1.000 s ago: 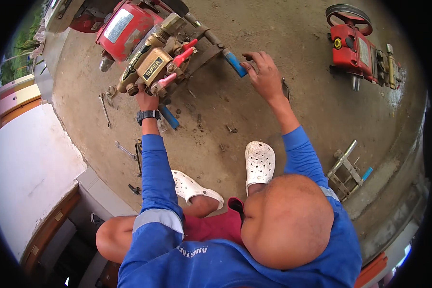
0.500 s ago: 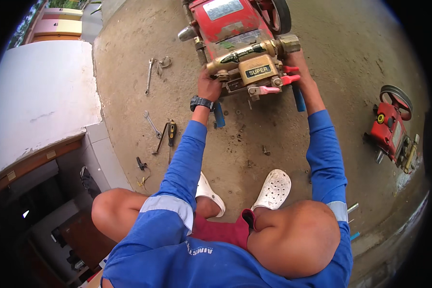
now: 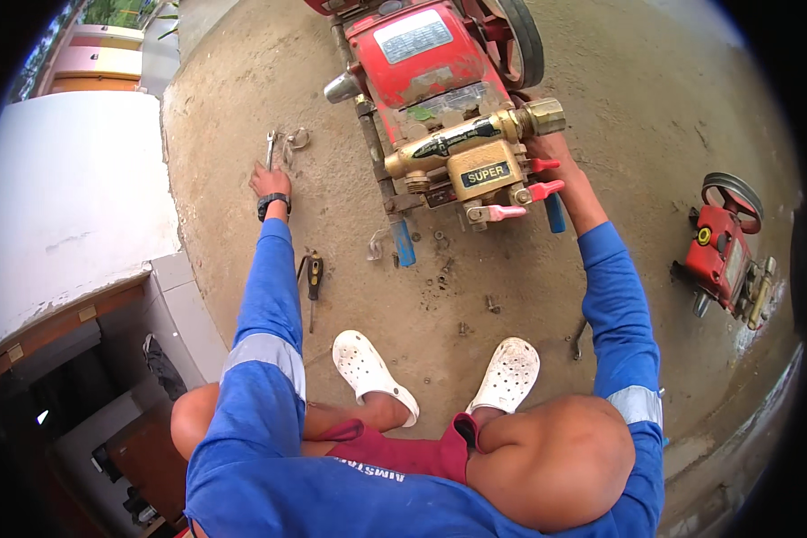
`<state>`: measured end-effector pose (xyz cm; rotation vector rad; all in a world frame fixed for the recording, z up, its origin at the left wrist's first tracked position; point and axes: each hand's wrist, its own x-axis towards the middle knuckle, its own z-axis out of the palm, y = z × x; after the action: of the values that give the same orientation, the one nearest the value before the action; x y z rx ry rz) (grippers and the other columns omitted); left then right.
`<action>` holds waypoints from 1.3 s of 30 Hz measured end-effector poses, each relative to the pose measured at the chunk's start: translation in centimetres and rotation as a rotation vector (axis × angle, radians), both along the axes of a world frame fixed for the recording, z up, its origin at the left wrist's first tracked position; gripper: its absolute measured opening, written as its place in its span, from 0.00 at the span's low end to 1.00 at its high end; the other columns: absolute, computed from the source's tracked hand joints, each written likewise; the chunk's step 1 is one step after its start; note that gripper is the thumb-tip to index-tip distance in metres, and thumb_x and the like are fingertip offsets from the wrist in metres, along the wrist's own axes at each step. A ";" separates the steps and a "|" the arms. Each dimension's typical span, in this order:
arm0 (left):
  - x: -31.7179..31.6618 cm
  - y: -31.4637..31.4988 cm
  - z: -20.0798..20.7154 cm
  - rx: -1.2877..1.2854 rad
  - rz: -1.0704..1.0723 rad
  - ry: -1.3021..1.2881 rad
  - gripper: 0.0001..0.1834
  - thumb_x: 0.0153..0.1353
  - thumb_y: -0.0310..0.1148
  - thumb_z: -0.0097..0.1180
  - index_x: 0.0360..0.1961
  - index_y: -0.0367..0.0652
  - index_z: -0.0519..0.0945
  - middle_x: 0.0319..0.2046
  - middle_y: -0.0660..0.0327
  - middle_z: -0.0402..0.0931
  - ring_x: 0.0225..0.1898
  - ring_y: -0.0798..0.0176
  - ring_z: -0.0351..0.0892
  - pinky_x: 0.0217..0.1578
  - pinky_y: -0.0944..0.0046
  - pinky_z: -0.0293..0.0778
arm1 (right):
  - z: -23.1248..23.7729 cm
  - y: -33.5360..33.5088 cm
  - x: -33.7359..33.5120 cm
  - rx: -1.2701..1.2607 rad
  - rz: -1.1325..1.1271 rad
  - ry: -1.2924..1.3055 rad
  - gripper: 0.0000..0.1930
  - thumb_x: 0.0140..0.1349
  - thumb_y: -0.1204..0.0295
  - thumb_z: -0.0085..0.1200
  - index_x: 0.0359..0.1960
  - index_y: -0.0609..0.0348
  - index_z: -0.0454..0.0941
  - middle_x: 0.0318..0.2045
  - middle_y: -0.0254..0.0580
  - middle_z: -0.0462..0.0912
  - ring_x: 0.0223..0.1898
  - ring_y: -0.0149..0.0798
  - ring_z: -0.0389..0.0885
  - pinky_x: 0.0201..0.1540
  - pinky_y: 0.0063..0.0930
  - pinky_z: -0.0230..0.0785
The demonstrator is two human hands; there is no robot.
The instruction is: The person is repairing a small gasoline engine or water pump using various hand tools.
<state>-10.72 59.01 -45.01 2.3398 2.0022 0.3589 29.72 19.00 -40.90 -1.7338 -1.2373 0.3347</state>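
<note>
A red pump (image 3: 417,58) with a brass head (image 3: 484,170) stands on the ground ahead of me. Its frame ends in blue-tipped bars (image 3: 402,244), and red lever valves (image 3: 547,190) stick out at the front. Off to the pump's left, my left hand (image 3: 270,183) is on a wrench (image 3: 271,148), fingers closed about its lower part. My right hand (image 3: 550,148) reaches in at the right side of the brass head, beside the brass nut (image 3: 544,117). Its fingers are hidden behind the pump's parts.
A yellow-and-black screwdriver (image 3: 315,278) lies below my left forearm. Loose bolts (image 3: 492,305) and nuts are scattered before my white clogs (image 3: 507,372). A smaller red pump (image 3: 722,255) stands at the right. At the left is a white wall (image 3: 72,197).
My left hand has left the pump's left side and moved left to the wrench. My right hand stays at the pump's right side. The pump appears lower in view.
</note>
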 end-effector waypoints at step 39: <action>12.3 -28.0 9.4 -0.196 -0.826 -0.358 0.22 0.67 0.44 0.60 0.47 0.32 0.80 0.36 0.46 0.82 0.39 0.46 0.82 0.41 0.51 0.76 | 6.4 -11.9 -12.8 -0.005 -0.507 0.914 0.14 0.75 0.65 0.44 0.43 0.67 0.73 0.28 0.53 0.83 0.25 0.49 0.83 0.28 0.42 0.77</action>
<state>1.57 31.05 -35.61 2.4839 0.7773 0.4492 16.94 7.08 -34.47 -1.5319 -0.1350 0.7111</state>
